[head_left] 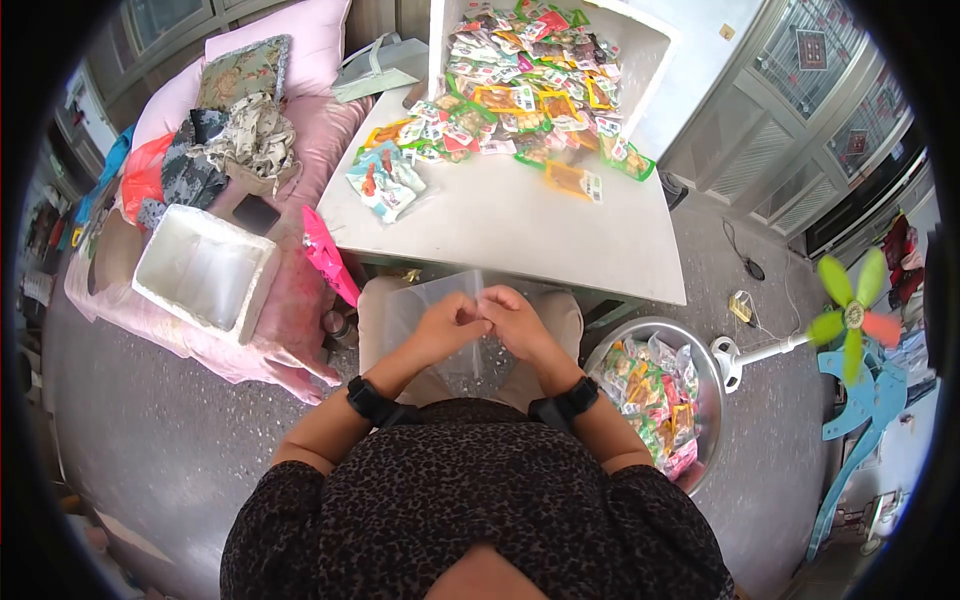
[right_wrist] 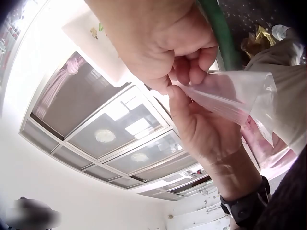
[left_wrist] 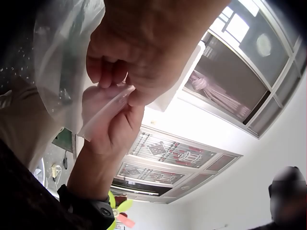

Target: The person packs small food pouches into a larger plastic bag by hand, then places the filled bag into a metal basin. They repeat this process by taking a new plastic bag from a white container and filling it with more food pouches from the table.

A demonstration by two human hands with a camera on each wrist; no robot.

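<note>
A clear plastic bag (head_left: pixel 408 308) hangs over the person's lap, just in front of the table edge. My left hand (head_left: pixel 448 325) pinches its top edge between thumb and curled fingers. Close against it, my right hand (head_left: pixel 510 322) pinches the same edge at the bag's right corner. In the left wrist view the thin film of the bag (left_wrist: pixel 62 72) drapes down from the fingertips. The right wrist view shows the bag (right_wrist: pixel 235 93) stretching away from both thumbs, with nothing visible inside it.
A white table (head_left: pixel 500 225) bears a heap of colourful snack packets (head_left: pixel 530 95), spilling from a tipped white foam box (head_left: pixel 645 65). A metal basin (head_left: pixel 712 400) of packets stands at right, near a fan (head_left: pixel 853 316). An open foam box (head_left: pixel 160 245) sits on the pink bed at left.
</note>
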